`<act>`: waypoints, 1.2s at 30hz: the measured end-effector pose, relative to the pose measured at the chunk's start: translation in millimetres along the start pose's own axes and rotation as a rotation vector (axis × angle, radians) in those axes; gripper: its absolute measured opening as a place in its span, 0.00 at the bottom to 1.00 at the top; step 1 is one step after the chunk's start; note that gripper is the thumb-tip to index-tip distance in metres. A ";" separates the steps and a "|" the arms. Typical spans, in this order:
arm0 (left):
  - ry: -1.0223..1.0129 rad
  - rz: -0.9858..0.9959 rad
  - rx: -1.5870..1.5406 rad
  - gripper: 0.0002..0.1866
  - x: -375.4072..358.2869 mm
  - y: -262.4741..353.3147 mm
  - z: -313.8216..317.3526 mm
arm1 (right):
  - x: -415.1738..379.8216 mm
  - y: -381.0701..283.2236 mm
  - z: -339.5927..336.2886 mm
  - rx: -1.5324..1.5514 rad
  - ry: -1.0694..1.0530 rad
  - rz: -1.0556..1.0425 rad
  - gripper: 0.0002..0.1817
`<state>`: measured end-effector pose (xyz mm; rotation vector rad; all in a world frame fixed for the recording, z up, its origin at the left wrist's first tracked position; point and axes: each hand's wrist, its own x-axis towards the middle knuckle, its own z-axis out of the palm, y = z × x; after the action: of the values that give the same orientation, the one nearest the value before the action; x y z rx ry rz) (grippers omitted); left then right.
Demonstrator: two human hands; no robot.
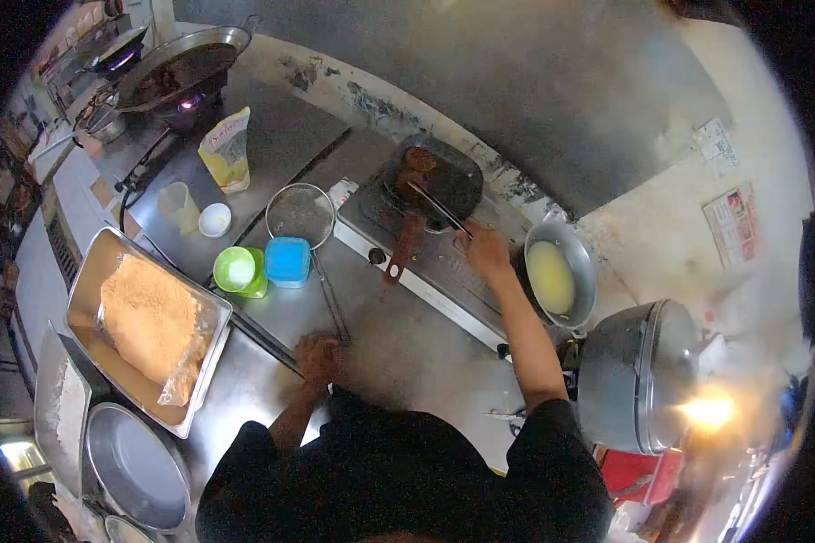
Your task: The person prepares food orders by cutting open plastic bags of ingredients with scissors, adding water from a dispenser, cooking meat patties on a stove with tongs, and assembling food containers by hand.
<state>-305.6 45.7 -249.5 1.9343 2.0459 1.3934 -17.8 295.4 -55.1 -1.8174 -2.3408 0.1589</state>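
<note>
Tongs point(436, 206) sit gripped in the fingers of the right hand point(487, 251), their far end at the brown food point(418, 161) in a black pan point(462, 185) on the stove point(445, 271); the left hand point(318, 359) is low over the bench point(403, 339), near the handle of a mesh strainer point(301, 215), its fingers bent, and whether they hold anything I cannot tell; a blue box point(288, 261) stands beside a green cup point(252, 273).
</note>
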 end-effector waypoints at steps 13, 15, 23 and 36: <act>-0.005 -0.042 -0.122 0.09 3.3 11.3 -10.3 | 61.7 13.5 10.1 0.049 0.094 0.118 0.24; 0.066 -0.014 -0.046 0.08 -7.4 -2.7 9.6 | 66.1 27.6 22.3 -0.064 0.050 -0.006 0.24; -0.152 -0.051 0.090 0.11 -28.7 -22.9 20.9 | 60.5 38.3 21.9 -0.198 -0.055 0.006 0.23; -0.381 -0.495 -0.624 0.14 33.9 -10.8 44.3 | -112.7 4.5 9.9 0.446 0.454 0.246 0.20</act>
<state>-298.3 100.0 -264.1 1.2136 1.5149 1.2182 11.6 187.7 -73.6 -1.6882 -1.6208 0.2466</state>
